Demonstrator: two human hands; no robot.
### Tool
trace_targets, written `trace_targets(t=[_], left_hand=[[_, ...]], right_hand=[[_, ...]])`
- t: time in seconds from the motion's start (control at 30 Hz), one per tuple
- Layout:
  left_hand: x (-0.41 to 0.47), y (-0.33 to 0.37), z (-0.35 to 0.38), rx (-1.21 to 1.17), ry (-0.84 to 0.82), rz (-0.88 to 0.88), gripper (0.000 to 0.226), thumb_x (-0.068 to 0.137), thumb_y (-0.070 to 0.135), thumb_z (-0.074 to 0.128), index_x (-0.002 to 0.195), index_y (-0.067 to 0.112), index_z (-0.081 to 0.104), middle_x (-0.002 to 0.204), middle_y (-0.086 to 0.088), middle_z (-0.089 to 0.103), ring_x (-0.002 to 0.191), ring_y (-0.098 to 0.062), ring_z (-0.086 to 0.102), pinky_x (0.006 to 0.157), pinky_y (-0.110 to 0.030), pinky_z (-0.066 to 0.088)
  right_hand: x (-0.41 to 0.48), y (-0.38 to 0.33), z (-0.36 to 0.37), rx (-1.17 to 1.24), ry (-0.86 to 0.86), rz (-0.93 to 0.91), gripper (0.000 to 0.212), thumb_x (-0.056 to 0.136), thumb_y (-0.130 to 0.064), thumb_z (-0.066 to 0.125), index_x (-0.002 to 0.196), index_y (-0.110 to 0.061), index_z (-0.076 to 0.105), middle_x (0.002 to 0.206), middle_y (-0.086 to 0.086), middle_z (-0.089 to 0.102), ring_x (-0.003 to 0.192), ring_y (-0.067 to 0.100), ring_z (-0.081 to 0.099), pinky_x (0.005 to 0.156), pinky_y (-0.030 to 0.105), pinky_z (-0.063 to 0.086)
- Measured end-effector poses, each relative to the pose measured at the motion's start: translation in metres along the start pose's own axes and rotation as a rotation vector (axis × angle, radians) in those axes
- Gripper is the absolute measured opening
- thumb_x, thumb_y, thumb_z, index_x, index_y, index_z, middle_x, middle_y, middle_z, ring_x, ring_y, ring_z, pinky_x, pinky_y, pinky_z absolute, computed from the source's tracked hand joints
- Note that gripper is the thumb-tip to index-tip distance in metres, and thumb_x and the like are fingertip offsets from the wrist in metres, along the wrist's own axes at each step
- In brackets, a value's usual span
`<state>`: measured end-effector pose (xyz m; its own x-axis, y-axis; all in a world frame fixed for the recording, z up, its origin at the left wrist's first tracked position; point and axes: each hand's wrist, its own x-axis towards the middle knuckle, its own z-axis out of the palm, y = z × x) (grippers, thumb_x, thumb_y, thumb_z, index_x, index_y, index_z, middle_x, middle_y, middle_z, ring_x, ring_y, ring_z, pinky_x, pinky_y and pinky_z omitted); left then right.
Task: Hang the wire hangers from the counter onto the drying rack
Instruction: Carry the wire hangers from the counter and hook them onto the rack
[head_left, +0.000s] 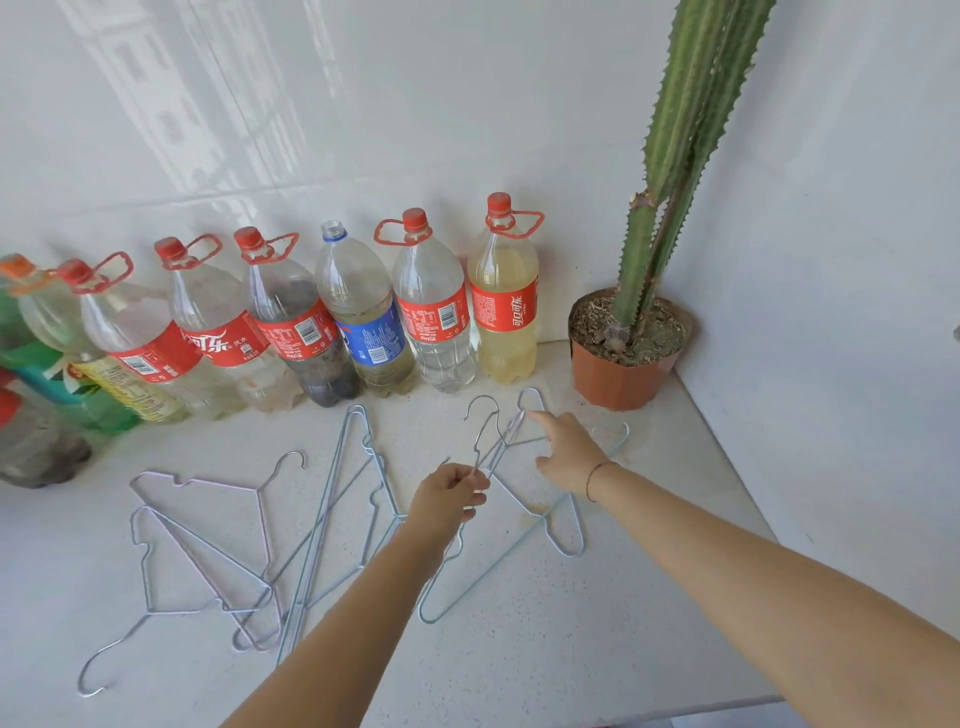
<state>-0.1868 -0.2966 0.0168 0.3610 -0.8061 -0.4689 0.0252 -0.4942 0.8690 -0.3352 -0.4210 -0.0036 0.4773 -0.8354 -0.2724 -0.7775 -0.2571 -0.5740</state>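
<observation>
Several thin wire hangers (322, 525) lie tangled on the white counter (571, 649). My left hand (449, 496) grips the necks of a few hangers (498, 441) near the counter's back, their hooks pointing toward the bottles. My right hand (569, 452) reaches over the same bunch, index finger stretched out and touching a hook (530, 402). A pale green hanger (493, 566) lies under both hands. The drying rack is not in view.
A row of large plastic bottles (431, 312) stands along the tiled back wall. A tall cactus in an orange pot (623, 382) sits in the right corner, close to my right hand. The counter's front edge (675, 709) runs along the bottom.
</observation>
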Motion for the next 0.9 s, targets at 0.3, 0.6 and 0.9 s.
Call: trace_targets(t=[0.3,0.6,0.9], left_hand=[[0.000,0.002,-0.012,-0.053,0.042,-0.015,0.021,0.097,0.010,0.043,0.088,0.011,0.062,0.089,-0.007,0.067,0.078,-0.018,0.060,0.072,-0.027,0.047],[-0.005,0.005,-0.032,-0.204,0.125,-0.022,0.017,0.097,0.007,0.042,0.094,0.003,0.058,0.078,-0.009,0.063,0.066,-0.018,0.058,0.063,-0.025,0.049],[-0.040,0.018,-0.082,-0.251,0.327,0.044,0.014,0.094,0.012,0.051,0.085,0.012,0.062,0.073,-0.005,0.060,0.054,-0.015,0.047,0.051,-0.022,0.034]], right_hand=[[0.022,0.003,-0.005,-0.237,-0.144,-0.075,0.038,0.082,-0.041,0.057,0.119,-0.034,0.055,0.125,-0.006,0.054,0.122,0.019,0.043,0.108,0.041,0.021],[-0.004,-0.003,-0.019,0.100,-0.382,-0.055,0.052,0.078,-0.057,0.061,0.057,-0.023,0.028,0.059,-0.005,0.026,0.057,0.014,0.025,0.055,0.028,0.020],[-0.027,-0.040,-0.045,0.155,-0.461,-0.199,0.025,0.082,-0.031,0.068,0.065,-0.016,0.057,0.062,-0.008,0.042,0.061,0.007,0.041,0.060,0.014,0.042]])
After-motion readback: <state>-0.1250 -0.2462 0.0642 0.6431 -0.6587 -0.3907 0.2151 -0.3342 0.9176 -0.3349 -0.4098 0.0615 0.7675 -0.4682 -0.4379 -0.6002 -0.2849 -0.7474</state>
